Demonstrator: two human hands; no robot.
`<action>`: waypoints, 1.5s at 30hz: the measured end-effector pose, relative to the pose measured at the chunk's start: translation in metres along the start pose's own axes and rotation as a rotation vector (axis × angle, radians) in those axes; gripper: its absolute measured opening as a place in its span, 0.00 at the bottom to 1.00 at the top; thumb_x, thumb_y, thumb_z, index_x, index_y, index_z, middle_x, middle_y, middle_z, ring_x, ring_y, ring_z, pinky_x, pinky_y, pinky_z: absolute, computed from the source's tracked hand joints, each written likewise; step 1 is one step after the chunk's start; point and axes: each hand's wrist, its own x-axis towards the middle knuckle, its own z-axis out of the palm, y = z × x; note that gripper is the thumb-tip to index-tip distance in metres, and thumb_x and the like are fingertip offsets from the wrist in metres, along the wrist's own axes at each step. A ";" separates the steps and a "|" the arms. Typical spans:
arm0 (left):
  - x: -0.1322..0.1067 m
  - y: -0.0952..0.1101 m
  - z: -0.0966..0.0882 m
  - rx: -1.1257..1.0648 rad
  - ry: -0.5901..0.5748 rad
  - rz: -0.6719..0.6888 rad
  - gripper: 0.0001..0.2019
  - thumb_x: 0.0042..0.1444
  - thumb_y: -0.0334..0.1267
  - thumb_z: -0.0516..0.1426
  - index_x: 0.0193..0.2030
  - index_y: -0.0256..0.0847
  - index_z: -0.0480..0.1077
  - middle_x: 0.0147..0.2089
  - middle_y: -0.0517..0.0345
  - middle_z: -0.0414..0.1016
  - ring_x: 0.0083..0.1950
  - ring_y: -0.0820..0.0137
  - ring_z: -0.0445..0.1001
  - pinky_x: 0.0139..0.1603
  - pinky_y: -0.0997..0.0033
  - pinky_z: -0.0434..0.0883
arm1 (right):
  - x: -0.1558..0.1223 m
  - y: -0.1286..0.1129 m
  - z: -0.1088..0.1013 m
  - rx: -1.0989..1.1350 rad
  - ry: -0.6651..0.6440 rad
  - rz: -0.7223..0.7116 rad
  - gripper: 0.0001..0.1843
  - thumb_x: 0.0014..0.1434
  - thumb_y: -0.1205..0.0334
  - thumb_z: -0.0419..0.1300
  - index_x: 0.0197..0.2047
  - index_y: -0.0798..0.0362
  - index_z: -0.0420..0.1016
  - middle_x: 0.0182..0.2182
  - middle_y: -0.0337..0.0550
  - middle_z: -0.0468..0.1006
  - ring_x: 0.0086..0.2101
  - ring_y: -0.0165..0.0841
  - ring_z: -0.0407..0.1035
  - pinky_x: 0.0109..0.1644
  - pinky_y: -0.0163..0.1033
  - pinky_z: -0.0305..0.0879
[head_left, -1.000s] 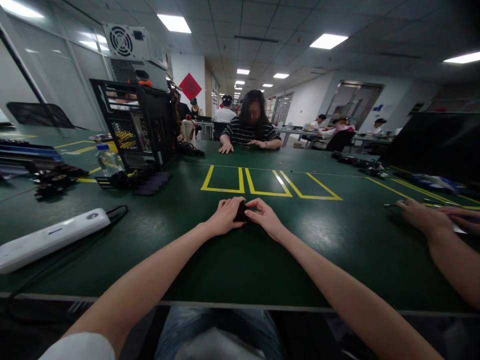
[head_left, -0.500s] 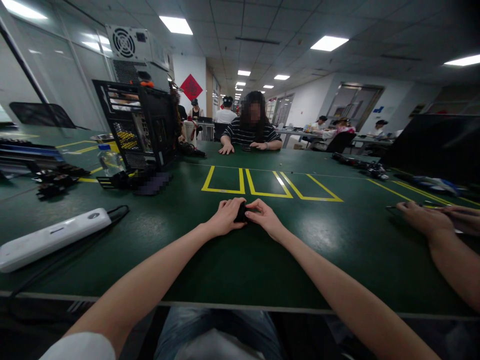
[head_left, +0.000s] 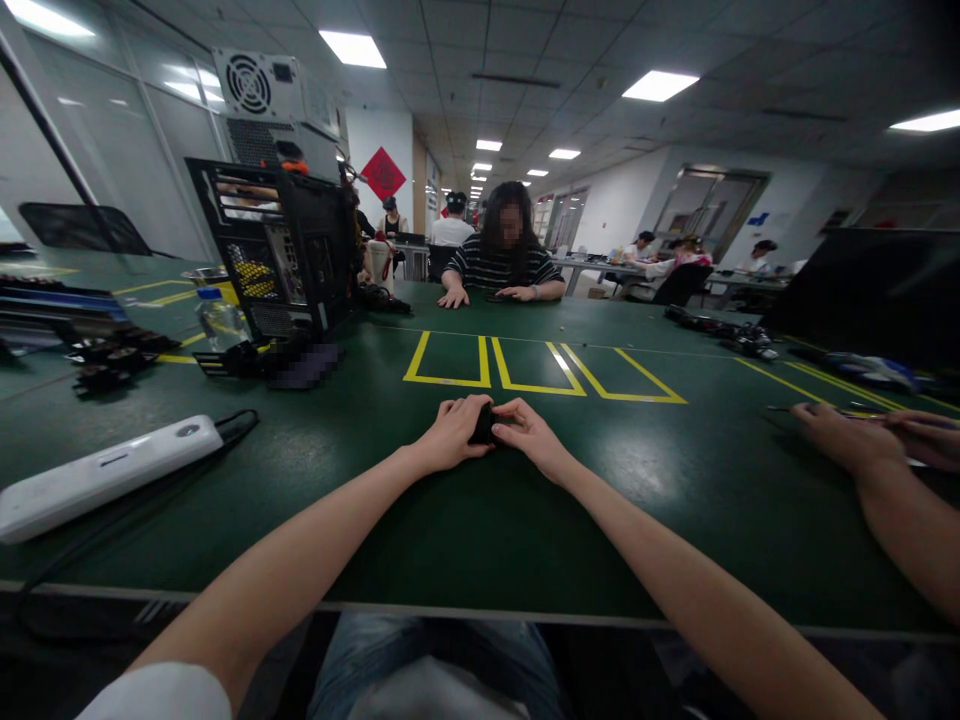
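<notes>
Both of my arms reach out over a dark green table (head_left: pixel 480 520). My left hand (head_left: pixel 450 435) and my right hand (head_left: pixel 534 436) meet in the middle and are closed around a small black object (head_left: pixel 482 425) that rests on the tabletop. Only a sliver of the object shows between my fingers, so I cannot make out what it is. Just beyond my hands lie yellow taped rectangles (head_left: pixel 525 368).
A white power strip (head_left: pixel 105 475) with a black cable lies at the left. An open black computer case (head_left: pixel 277 250) stands at the back left beside black parts (head_left: pixel 105 362). Another person's hands (head_left: pixel 862 435) rest at the right. A seated person (head_left: pixel 504 260) faces me across the table.
</notes>
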 end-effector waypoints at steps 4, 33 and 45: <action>0.000 0.000 0.000 0.004 -0.001 0.005 0.27 0.46 0.41 0.56 0.51 0.42 0.49 0.50 0.51 0.59 0.51 0.61 0.59 0.51 0.57 0.53 | 0.001 0.001 0.001 0.002 0.017 -0.007 0.13 0.45 0.61 0.59 0.35 0.50 0.63 0.37 0.37 0.67 0.35 0.28 0.66 0.43 0.40 0.62; 0.000 -0.001 0.001 -0.020 -0.007 -0.014 0.28 0.45 0.39 0.56 0.52 0.43 0.48 0.50 0.52 0.60 0.51 0.61 0.60 0.51 0.56 0.53 | 0.000 -0.002 -0.001 -0.002 -0.050 0.015 0.20 0.43 0.65 0.61 0.41 0.50 0.62 0.43 0.40 0.66 0.45 0.33 0.63 0.50 0.44 0.58; -0.001 0.001 -0.002 -0.009 -0.006 0.005 0.27 0.46 0.40 0.56 0.52 0.43 0.48 0.50 0.52 0.59 0.50 0.62 0.60 0.51 0.57 0.53 | 0.000 -0.001 0.001 -0.026 0.014 -0.001 0.14 0.45 0.62 0.59 0.36 0.50 0.63 0.39 0.39 0.67 0.38 0.31 0.66 0.43 0.41 0.63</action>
